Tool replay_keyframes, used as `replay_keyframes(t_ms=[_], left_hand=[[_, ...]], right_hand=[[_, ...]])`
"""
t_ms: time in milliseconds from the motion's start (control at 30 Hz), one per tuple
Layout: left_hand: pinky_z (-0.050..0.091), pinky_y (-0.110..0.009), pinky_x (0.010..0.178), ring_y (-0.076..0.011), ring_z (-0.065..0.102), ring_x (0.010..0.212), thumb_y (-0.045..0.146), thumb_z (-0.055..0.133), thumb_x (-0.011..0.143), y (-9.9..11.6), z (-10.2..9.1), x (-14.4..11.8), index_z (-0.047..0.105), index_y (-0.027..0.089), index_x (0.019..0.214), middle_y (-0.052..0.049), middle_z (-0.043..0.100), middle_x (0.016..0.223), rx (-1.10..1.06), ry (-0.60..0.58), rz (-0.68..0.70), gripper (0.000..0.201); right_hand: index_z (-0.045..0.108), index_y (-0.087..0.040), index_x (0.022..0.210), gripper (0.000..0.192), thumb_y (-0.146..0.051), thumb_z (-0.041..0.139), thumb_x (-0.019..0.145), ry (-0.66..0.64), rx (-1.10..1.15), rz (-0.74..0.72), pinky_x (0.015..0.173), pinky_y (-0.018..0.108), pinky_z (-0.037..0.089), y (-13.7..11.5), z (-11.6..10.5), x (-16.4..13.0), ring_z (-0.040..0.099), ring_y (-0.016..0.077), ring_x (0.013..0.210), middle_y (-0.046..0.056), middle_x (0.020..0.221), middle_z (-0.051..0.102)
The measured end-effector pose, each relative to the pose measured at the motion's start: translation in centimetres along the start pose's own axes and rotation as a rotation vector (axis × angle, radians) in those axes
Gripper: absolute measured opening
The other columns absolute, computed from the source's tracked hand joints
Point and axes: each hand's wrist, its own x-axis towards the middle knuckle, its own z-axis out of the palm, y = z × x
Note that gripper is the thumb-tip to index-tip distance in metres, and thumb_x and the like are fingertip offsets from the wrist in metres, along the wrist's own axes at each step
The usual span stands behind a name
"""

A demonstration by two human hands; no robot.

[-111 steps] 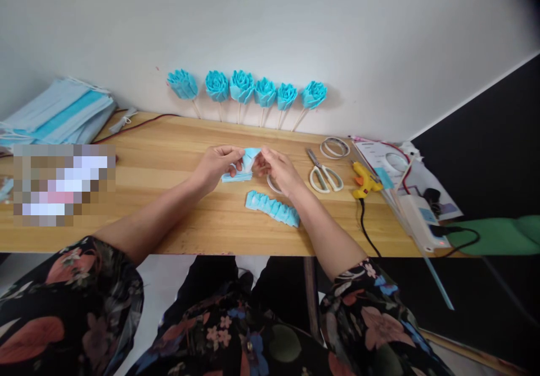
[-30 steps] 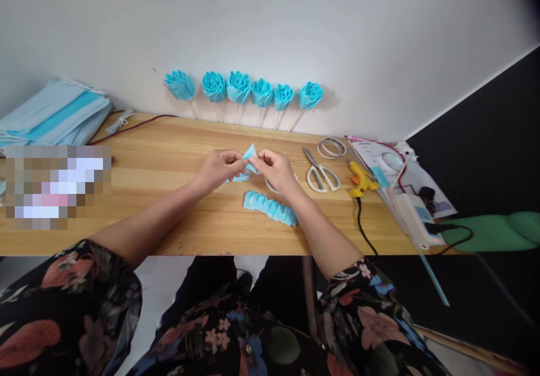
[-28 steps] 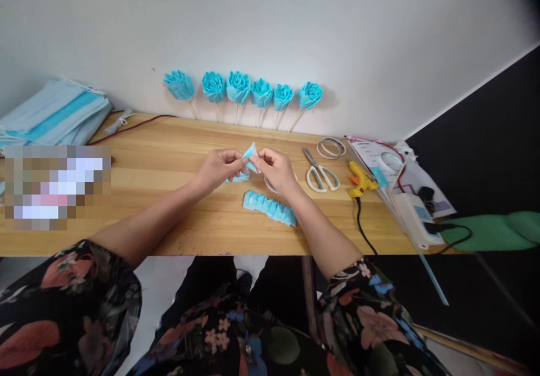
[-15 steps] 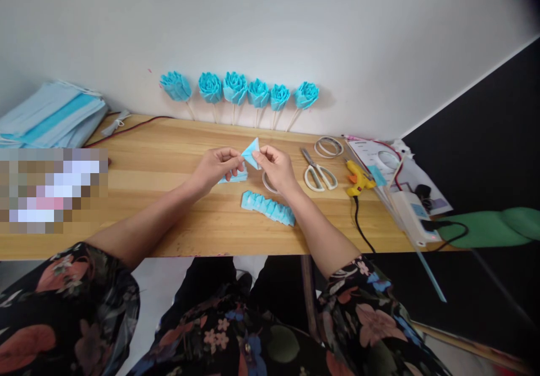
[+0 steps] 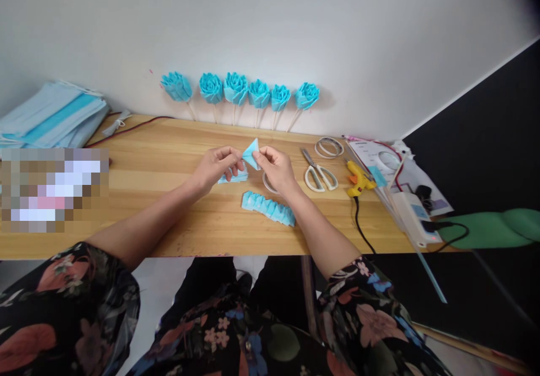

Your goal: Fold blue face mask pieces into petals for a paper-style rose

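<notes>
Left of the scissors [image 5: 313,166], six flowers [image 5: 235,88] look finished, our left hand [image 5: 217,167] pinches a part-folded blue piece [image 5: 251,153], a flat stack [image 5: 235,177] seems left unfolded, our right hand [image 5: 276,168] grips that piece too, and a folded row [image 5: 268,208] looks done

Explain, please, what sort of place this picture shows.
It is probably a small craft workspace, though I cannot tell whether at home: six blue flowers on sticks stand along the wall, and scissors and a yellow glue gun lie on the wooden table.
</notes>
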Motion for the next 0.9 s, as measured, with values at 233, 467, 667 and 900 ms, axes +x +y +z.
replay_keyframes(t_ms=[233, 467, 667, 900], left_hand=[[0.041, -0.021, 0.046, -0.0083, 0.051, 0.049, 0.037, 0.071, 0.078, -0.30, -0.17, 0.09, 0.064, 0.016, 0.069, -0.003, 0.066, 0.065, 0.019, 0.012, 0.043, 0.024], [0.040, -0.020, 0.045, -0.0084, 0.053, 0.051, 0.043, 0.073, 0.077, -0.03, 0.08, 0.01, 0.063, 0.016, 0.069, -0.003, 0.066, 0.066, 0.036, -0.022, 0.038, 0.030], [0.039, -0.020, 0.044, -0.0073, 0.050, 0.049, 0.038, 0.076, 0.073, -0.41, 0.14, 0.15, 0.060, 0.016, 0.068, -0.001, 0.065, 0.063, 0.032, -0.031, 0.023, 0.027], [0.039, -0.020, 0.043, -0.0072, 0.050, 0.048, 0.034, 0.075, 0.072, -0.28, 0.16, 0.00, 0.061, 0.016, 0.069, 0.000, 0.064, 0.061, 0.006, -0.034, 0.021, 0.023]], right_hand=[[0.058, -0.020, 0.074, 0.038, -0.057, 0.063, 0.084, -0.027, 0.007, 0.009, 0.063, 0.027, 0.035, 0.58, 0.21, 0.13, 0.044, 0.0114, 0.064, -0.004, 0.065, 0.051], [0.058, -0.020, 0.073, 0.037, -0.055, 0.065, 0.084, -0.003, 0.054, 0.003, 0.062, 0.027, 0.036, 0.30, 0.21, 0.20, 0.045, 0.0110, 0.063, -0.004, 0.065, 0.052], [0.059, -0.020, 0.073, 0.035, -0.053, 0.065, 0.084, -0.018, 0.061, -0.013, 0.063, 0.027, 0.036, 0.32, 0.33, 0.16, 0.046, 0.0110, 0.063, -0.003, 0.065, 0.053], [0.059, -0.021, 0.073, 0.033, -0.050, 0.065, 0.086, -0.004, 0.050, -0.019, 0.064, 0.028, 0.037, 0.40, 0.34, 0.08, 0.047, 0.0115, 0.062, -0.004, 0.065, 0.054]])
